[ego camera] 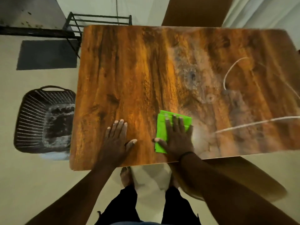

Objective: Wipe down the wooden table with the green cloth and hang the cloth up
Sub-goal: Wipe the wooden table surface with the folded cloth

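One wooden table [129,75] fills the centre of the view, seen from above. Its left half shows clean, glossy grain; its right half carries a pale, dusty film with two thin whitish streaks [253,123] across it.

One green cloth [162,127], folded into a flat pad, lies on the table near the front edge, right of centre. The right hand [177,138] rests flat on top of it, fingers spread and extended, palm pressing down; the hand is not clenched and does not pinch the cloth. One dark band [186,154] circles that wrist.

The left hand [117,138] lies flat on bare wood just left of the cloth, apart from it, fingers together, thumb out, holding nothing.

On the floor left of the table stands one dark woven basket [32,117] with a clear liner inside. Behind it lies one dark mat [47,54]. One black metal rack [97,20] stands at the table's far left corner. Two bare feet [125,177] show below the front edge, the right one blurred.
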